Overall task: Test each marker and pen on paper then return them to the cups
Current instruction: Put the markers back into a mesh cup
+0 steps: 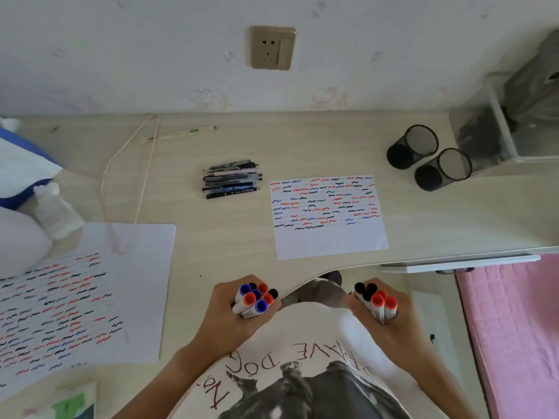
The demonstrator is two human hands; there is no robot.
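Left hand (239,309) wrapped tight round a bunch of markers (255,297), caps up, at the near edge of the worktop (211,252). Right hand (384,309) clamped round a 2nd bunch (376,299). Paper (328,216) already mostly covered with squiggles. 2 mesh cups (428,157) sit far right, both look empty. Pens (231,179) lie piled left of the paper. Looks like the return step: next, carry both bunches over to the cups and drop them in upright

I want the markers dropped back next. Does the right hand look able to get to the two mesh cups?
Probably yes. The right hand grips a bundle of markers, and the desk between it and the mesh cups looks bare; both cups look empty.
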